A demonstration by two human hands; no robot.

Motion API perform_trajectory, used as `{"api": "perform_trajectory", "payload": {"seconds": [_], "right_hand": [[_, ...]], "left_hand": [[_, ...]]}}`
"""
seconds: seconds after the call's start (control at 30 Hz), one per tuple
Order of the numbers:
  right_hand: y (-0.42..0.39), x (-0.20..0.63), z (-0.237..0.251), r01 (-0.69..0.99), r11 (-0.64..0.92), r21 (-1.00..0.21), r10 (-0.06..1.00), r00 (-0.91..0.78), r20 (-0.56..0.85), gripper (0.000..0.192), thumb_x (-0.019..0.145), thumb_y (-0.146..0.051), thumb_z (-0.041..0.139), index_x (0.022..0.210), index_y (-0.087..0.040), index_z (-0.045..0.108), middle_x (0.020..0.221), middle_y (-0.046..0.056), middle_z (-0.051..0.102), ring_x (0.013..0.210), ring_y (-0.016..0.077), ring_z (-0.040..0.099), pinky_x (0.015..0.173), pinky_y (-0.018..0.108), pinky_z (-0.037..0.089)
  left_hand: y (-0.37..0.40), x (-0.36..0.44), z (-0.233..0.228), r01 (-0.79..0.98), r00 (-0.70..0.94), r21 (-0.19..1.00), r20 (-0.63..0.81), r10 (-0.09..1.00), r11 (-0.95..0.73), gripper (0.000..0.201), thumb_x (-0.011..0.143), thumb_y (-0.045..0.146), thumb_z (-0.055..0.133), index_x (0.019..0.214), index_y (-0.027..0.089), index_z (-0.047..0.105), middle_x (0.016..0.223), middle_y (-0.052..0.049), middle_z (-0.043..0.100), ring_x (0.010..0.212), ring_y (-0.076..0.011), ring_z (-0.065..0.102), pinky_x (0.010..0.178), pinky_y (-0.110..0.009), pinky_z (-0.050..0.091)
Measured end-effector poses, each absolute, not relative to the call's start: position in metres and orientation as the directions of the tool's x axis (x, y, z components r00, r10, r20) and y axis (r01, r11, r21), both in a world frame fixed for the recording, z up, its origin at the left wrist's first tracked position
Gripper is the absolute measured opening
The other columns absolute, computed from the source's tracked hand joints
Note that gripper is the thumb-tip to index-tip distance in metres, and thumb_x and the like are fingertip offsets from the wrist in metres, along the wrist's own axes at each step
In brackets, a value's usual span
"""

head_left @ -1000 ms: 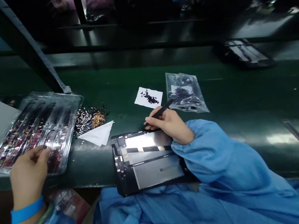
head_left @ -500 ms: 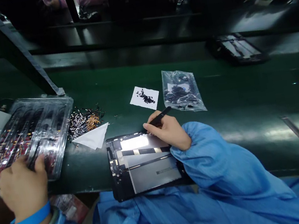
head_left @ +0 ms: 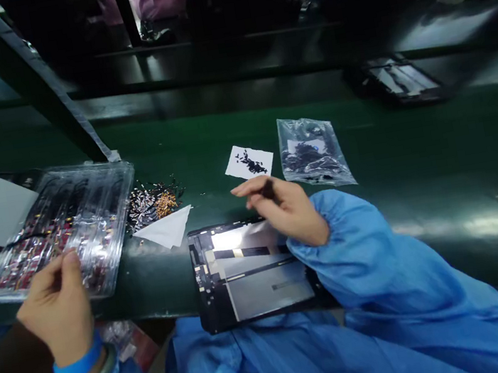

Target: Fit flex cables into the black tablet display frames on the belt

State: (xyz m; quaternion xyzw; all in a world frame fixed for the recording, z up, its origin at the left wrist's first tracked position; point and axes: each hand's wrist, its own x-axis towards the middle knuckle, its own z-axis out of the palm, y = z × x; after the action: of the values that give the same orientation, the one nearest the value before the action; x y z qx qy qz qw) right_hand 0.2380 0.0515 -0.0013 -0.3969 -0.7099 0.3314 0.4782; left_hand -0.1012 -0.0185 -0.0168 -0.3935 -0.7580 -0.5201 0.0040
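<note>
Now, right hand: the right hand (head_left: 289, 211) is hovering over the far edge of the open black tablet chassis with a silvery inner panel (head_left: 250, 272), its fingers (head_left: 249, 187) clenched around a thin black stylus-like tool (head_left: 269, 191) that is mostly hidden by them.
Left hand: the left hand (head_left: 58, 304) is pinching something small and dark at the near edge of the clear plastic blister tray of small red and dark parts (head_left: 62, 227); what exactly the fingers are grasping I cannot tell.
Tablet chassis: it is lying at the near edge of the dark green desk (head_left: 420, 183), partly overhanging the person's blue smock.
Handling: the chassis is looking stiff, flat and light, yet fragile across the exposed panel and ribbon strip, so it is best taken by its black frame edges; the tray is looking thin, flexible and slippery.
Nearby: a loose heap of small gold and silver parts (head_left: 151, 204) and a folded white paper (head_left: 165, 229) are sitting between tray and chassis; farther off, a white paper slip with black specks (head_left: 249, 162) and a clear plastic bag of dark parts (head_left: 313, 153) are lying side by side.
Change: compared with half a second earlier, the right hand is lifting off the chassis and the tool is turning in under the fingers, while the left hand is drawing back from the tray's middle to its near edge.
</note>
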Motion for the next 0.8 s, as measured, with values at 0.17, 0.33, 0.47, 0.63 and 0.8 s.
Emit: {"api": "perform_trajectory", "payload": {"seconds": [0.17, 0.33, 0.47, 0.63, 0.8], "right_hand": [[0.030, 0.195, 0.011, 0.250, 0.791, -0.558, 0.585, -0.574, 0.572, 0.021, 0.091, -0.016, 0.055, 0.110, -0.015, 0.065, 0.100, 0.006, 0.074, 0.092, 0.0130, 0.070, 0.078, 0.021, 0.054], [0.023, 0.176, 0.003, 0.347, 0.904, -0.249, 0.420, -0.614, 0.669, 0.024, 0.099, -0.018, 0.044, 0.104, -0.012, 0.067, 0.102, 0.005, 0.075, 0.087, 0.0125, 0.069, 0.068, 0.022, 0.052], [0.021, 0.173, -0.006, 0.473, 0.881, 0.014, 0.331, -0.636, 0.697, 0.026, 0.098, -0.013, 0.044, 0.087, -0.012, 0.067, 0.088, 0.007, 0.074, 0.066, 0.0133, 0.064, 0.053, 0.027, 0.042], [0.024, 0.174, -0.010, 0.460, 0.888, 0.005, 0.347, -0.678, 0.648, 0.025, 0.097, -0.016, 0.044, 0.084, -0.013, 0.065, 0.073, 0.005, 0.066, 0.062, 0.0136, 0.060, 0.048, 0.027, 0.037], [0.027, 0.184, -0.008, 0.400, 0.912, -0.096, 0.365, -0.681, 0.635, 0.024, 0.100, -0.023, 0.043, 0.106, -0.012, 0.064, 0.091, 0.007, 0.071, 0.079, 0.0127, 0.065, 0.063, 0.023, 0.047]], "left_hand": [[-0.027, -0.027, -0.003, 0.309, -0.371, 0.948, 0.051, 0.927, 0.071, 0.022, 0.077, 0.039, 0.070, 0.085, 0.019, 0.076, 0.064, 0.001, 0.064, 0.063, -0.0127, 0.058, 0.065, -0.024, 0.047], [-0.027, 0.012, -0.004, 0.240, -0.162, 0.971, 0.052, 0.985, -0.011, 0.020, 0.078, 0.034, 0.068, 0.089, 0.019, 0.077, 0.082, -0.004, 0.072, 0.075, -0.0153, 0.065, 0.070, -0.024, 0.053], [-0.030, 0.018, -0.006, 0.253, -0.140, 0.967, 0.018, 0.990, 0.018, 0.023, 0.080, 0.033, 0.066, 0.094, 0.020, 0.077, 0.088, -0.005, 0.073, 0.080, -0.0168, 0.067, 0.076, -0.026, 0.055], [-0.033, 0.009, -0.006, 0.148, -0.108, 0.979, -0.125, 0.986, 0.140, 0.026, 0.071, 0.039, 0.076, 0.089, 0.020, 0.079, 0.079, -0.005, 0.072, 0.073, -0.0176, 0.067, 0.070, -0.026, 0.055], [-0.036, 0.005, -0.004, 0.041, -0.148, 0.957, -0.279, 0.949, 0.288, 0.034, 0.065, 0.044, 0.081, 0.089, 0.020, 0.079, 0.082, -0.007, 0.074, 0.072, -0.0195, 0.068, 0.070, -0.029, 0.058]]}}
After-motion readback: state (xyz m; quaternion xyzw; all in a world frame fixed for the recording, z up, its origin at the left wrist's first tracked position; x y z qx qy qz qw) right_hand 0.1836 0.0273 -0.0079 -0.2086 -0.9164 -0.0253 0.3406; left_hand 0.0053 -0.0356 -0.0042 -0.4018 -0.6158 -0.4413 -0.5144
